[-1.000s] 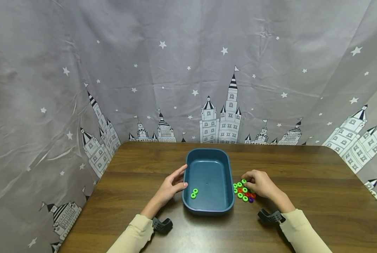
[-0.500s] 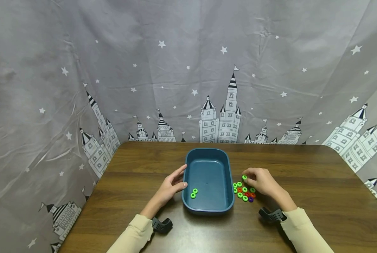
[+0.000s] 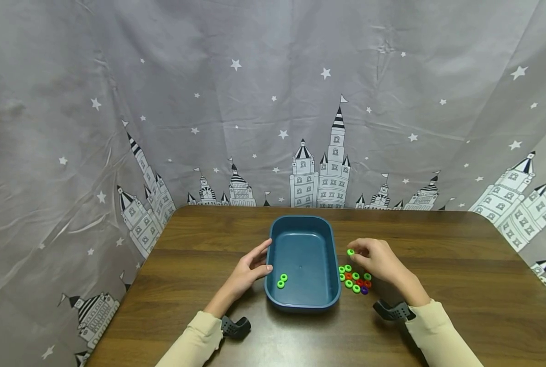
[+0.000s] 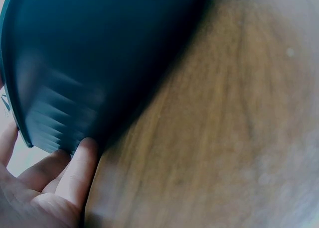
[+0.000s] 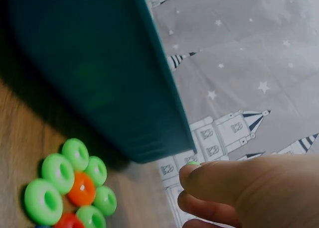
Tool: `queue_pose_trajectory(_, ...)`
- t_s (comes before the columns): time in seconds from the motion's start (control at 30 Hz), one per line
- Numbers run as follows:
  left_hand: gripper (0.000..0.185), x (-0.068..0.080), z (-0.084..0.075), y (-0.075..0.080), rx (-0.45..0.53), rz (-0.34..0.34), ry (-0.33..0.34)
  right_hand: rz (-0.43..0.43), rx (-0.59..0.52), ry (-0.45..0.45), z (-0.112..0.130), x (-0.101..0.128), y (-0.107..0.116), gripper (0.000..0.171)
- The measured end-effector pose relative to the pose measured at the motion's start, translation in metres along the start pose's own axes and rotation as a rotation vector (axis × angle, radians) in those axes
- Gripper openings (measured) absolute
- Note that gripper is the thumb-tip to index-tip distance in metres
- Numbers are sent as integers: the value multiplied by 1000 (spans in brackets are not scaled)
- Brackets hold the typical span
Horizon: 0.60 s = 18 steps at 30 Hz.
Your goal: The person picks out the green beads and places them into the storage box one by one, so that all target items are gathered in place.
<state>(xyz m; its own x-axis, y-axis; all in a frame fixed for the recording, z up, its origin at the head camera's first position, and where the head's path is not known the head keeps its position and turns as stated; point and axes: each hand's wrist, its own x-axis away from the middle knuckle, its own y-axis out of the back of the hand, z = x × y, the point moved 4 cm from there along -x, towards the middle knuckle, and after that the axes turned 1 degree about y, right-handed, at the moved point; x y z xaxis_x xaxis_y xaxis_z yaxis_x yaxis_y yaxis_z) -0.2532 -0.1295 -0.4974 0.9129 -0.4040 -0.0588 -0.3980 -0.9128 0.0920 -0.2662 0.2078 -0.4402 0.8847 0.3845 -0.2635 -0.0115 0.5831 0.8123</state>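
A dark teal plastic bin (image 3: 301, 255) stands on the wooden table, with two green rings (image 3: 282, 281) inside near its front left corner. My left hand (image 3: 247, 270) rests against the bin's left side, and in the left wrist view its fingers (image 4: 79, 173) touch the outer wall. Between thumb and fingertips, my right hand (image 3: 379, 261) pinches a small green ring (image 3: 350, 252), held right of the bin over the loose group. Only a sliver of that ring shows in the right wrist view. Green, red-orange and purple rings (image 3: 355, 289) lie beside the bin.
The brown wooden table (image 3: 461, 265) extends to both sides, its far edge along a grey curtain (image 3: 236, 127) printed with castles and stars. Each wrist wears a black strap mount (image 3: 392, 311). The loose rings lie close to the bin's right wall.
My right hand has lifted the green ring from the group and moved it slightly away from me, to the far side. The left hand and the bin have stayed put.
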Motion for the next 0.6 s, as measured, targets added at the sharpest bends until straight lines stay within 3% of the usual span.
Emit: queue_pose_trajectory(0.6,72,0,1,0,10,-1,-9,-56,-65,75,36,-20,-2,17)
